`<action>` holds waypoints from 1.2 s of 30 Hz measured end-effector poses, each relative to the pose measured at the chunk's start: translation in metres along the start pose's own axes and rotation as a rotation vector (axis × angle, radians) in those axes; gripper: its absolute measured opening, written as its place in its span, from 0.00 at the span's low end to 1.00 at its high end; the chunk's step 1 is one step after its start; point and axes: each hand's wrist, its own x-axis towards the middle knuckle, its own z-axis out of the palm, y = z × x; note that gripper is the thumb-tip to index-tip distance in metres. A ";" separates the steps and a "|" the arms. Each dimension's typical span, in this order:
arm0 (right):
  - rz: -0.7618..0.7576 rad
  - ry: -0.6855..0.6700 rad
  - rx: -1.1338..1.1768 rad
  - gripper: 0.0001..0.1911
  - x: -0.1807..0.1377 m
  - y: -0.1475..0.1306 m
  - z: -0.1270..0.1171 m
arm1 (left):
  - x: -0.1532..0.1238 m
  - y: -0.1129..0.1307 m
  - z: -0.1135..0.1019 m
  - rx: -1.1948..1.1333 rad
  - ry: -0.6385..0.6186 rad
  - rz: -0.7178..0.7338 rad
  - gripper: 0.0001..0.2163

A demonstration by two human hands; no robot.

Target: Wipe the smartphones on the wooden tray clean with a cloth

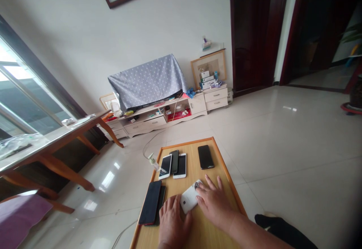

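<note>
Both my hands rest at the near end of a wooden board with an orange rim point(198, 158). My left hand point(174, 220) presses against the lower edge of a white smartphone point(189, 198), which lies back up. My right hand point(215, 203) grips its upper end with spread fingers. Farther along the board, a white-faced phone point(165, 166), a dark phone point(174, 161) and a white phone point(180, 166) lie close together. A black phone point(205, 157) sits alone at the far right. Left of my left hand, a large black phone point(150, 202) overlaps another dark phone point(161, 203).
The board lies on a glossy tile floor point(283, 147). A small white plug point(153, 162) and a thin cable point(149, 143) lie beyond it. A black-socked foot point(279, 230) is at the right. A wooden table point(51, 147) stands at the left, and a cream cabinet point(161, 117) stands against the far wall.
</note>
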 end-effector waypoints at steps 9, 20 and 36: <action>-0.177 -0.083 0.088 0.21 -0.015 -0.020 0.007 | 0.001 -0.002 -0.002 -0.008 -0.040 -0.001 0.27; -0.222 -0.118 0.091 0.24 -0.015 -0.022 0.015 | 0.001 -0.003 -0.002 0.001 -0.066 -0.020 0.29; -0.191 -0.127 0.083 0.23 -0.012 -0.017 0.009 | 0.002 -0.002 -0.005 0.000 -0.064 -0.008 0.28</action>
